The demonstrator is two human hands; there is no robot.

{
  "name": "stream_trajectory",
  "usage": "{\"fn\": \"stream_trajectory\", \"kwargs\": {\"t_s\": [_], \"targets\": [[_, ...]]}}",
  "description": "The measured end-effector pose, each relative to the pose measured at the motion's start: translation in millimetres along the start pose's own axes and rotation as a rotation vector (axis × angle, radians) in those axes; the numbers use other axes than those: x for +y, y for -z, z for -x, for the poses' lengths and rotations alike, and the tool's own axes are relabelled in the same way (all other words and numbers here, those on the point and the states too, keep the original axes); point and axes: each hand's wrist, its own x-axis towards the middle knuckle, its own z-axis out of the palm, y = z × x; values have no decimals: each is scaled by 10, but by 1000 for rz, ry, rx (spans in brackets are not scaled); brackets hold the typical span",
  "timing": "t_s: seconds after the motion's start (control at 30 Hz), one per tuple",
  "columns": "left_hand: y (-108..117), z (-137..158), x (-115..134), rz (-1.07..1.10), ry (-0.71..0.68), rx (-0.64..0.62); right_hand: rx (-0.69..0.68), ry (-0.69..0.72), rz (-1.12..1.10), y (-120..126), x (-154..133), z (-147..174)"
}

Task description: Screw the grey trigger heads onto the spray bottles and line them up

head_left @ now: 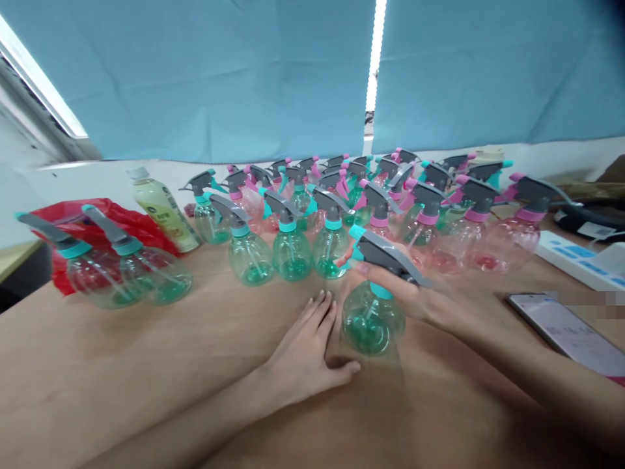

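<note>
My right hand [403, 283] is closed around the neck and grey trigger head of a green spray bottle [374, 322] with a turquoise collar and nozzle. Flat on the wooden table [219, 352] lies my left hand [312, 348], fingers stretched out, just left of that bottle and holding nothing. Beyond both hands stand rows of spray bottles, among them a green one [293, 251] with a turquoise collar and a pink one [449, 244] with a pink collar. The right fingertips are partly hidden behind the trigger head.
Two green spray bottles [168, 283] stand at the left before a red plastic bag [97, 212] and a pale labelled bottle [163, 208]. A phone [571, 332] and a white power strip [581, 257] lie at the right. Blue cloth [234, 85] hangs behind the table.
</note>
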Motion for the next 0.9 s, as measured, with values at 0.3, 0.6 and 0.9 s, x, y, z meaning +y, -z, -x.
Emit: {"fn": "stream_trajectory", "kwargs": {"t_s": [0.3,0.6,0.9], "targets": [[-11,-21,30,14,-38,5,18,-8,41,-1,19,3],[-38,-71,94,40,-56,23,35,-25,39,-1,69,0],[-63,-90,87,38,-53,51,-6,-118,64,42,-71,41]]}}
